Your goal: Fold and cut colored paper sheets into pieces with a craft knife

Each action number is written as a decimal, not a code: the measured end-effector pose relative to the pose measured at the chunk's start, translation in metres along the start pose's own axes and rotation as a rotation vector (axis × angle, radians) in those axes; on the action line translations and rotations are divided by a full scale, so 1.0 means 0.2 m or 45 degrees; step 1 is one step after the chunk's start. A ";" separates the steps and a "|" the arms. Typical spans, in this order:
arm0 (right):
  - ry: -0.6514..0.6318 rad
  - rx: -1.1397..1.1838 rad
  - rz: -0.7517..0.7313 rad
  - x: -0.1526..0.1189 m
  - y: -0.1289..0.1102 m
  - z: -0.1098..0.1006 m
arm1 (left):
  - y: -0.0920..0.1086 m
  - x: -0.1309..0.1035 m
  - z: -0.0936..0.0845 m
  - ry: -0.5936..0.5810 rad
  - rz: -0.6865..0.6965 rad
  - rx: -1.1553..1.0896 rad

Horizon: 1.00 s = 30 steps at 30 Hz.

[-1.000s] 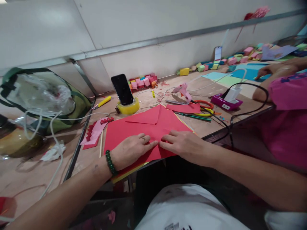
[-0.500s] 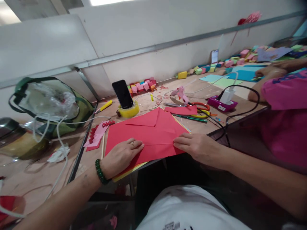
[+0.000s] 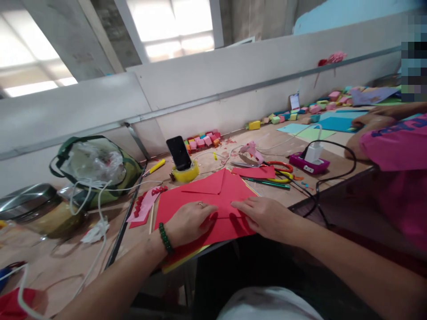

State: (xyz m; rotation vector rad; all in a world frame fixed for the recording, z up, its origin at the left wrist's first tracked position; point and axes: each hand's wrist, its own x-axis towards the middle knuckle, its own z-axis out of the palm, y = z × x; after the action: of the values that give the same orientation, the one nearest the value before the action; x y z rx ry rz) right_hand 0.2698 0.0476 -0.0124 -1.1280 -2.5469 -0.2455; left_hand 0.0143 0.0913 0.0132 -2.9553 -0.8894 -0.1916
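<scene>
Red paper (image 3: 187, 203) lies in front of me on a stack of coloured sheets, with a triangular folded flap at its far edge and a crease running across its near part. My left hand (image 3: 191, 223), with a ring and a green bead bracelet at the wrist, is over the left part of the paper, fingers stretched out. From the other side, my right hand (image 3: 267, 218) reaches over the crease with its fingers extended. Neither hand grasps anything that I can see. Beyond the paper are a red strip (image 3: 255, 172), scissors (image 3: 285, 167) and a green pen (image 3: 268, 182).
A phone (image 3: 179, 153) leans in a yellow tape roll (image 3: 187, 172). Nearby are a yellow cutter (image 3: 156, 166), a pink glue gun (image 3: 252, 152) and a purple power strip (image 3: 310, 164) with cables. A green bag (image 3: 130, 175) and a jar (image 3: 43, 218) stand left. A co-worker's arm (image 3: 376, 116) is right.
My hands have moved closer together across the red paper, the left one shifting right and the right one reaching inward. The camera view has tilted up, showing more windows.
</scene>
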 end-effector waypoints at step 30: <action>0.655 1.450 0.788 0.21 0.00 -0.08 | -0.09 -0.04 -0.03 0.691 -0.569 -1.464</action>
State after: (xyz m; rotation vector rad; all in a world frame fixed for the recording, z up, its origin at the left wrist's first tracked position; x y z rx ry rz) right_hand 0.2472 0.0707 0.0185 -1.0524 -1.3557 0.8405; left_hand -0.0031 0.1018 0.0179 -3.0561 -1.7107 -1.9937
